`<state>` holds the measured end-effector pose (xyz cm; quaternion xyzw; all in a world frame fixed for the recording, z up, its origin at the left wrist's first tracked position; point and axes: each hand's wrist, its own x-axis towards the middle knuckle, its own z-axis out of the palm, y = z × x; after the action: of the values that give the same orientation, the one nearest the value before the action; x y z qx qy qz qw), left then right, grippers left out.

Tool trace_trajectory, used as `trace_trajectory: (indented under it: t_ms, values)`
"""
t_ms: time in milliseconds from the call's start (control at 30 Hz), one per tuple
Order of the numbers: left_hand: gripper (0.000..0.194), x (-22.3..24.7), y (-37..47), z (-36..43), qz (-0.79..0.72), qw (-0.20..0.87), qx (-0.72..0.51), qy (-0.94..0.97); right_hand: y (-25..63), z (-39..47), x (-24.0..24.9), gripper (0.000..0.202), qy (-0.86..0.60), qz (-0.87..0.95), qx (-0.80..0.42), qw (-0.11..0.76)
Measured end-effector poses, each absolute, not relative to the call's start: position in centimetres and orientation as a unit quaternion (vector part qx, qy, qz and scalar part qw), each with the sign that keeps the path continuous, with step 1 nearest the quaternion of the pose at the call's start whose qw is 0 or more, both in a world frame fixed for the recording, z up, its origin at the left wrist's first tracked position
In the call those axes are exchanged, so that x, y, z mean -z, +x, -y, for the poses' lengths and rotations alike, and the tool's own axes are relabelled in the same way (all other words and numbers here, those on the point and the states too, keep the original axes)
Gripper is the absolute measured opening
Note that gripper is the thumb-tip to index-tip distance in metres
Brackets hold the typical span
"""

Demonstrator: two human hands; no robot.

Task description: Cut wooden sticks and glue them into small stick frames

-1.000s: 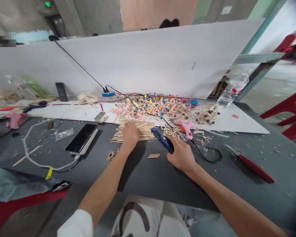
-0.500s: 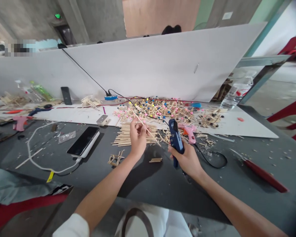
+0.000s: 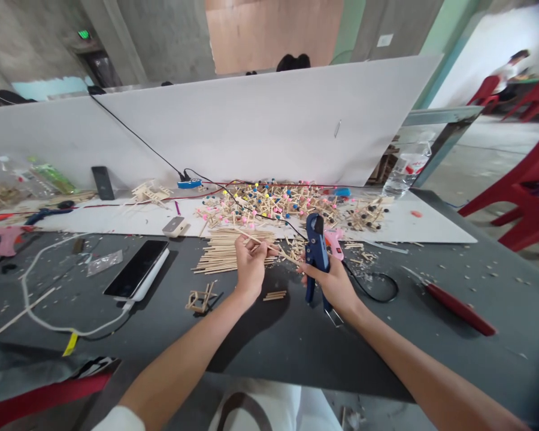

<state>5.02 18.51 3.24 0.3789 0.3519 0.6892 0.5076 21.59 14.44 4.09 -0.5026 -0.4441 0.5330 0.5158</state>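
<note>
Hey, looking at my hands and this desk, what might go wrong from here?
Your left hand holds a thin, pale wooden stick close to the dark blue plier-like tool in your right hand, so it might pinch you.
The looped black cable lies near your right hand and might snag, tugging the pink glue gun.
A long red-handled tool lies to the right; its metal tip might scratch a straying hand.
</note>
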Motion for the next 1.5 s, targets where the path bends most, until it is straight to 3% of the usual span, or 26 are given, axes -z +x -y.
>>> trace_trajectory:
  t_ms: [300, 1133, 1267, 1500]
  values:
    - [0.047, -4.2, 5.2, -18.0, -0.359, 0.518, -0.682, 0.37, 22.3, -14.8, -4.4, 0.036, -0.463, 0.386, -0.569, 0.559]
    - [0.029, -4.1, 4.9, -17.6, -0.347, 0.591, -0.57, 0.453, 22.2, -14.5, -4.9, 0.028, -0.474, 0.37, -0.562, 0.568]
    - [0.032, -3.6, 4.5, -18.5, -0.383, 0.556, -0.639, 0.369, 22.3, -14.6, -4.7, 0.029, -0.474, 0.377, -0.549, 0.575]
    - [0.013, -2.8, 3.5, -20.4, -0.452, 0.572, -0.665, 0.163, 22.1, -14.5, -4.6, 0.031, -0.496, 0.371, -0.552, 0.558]
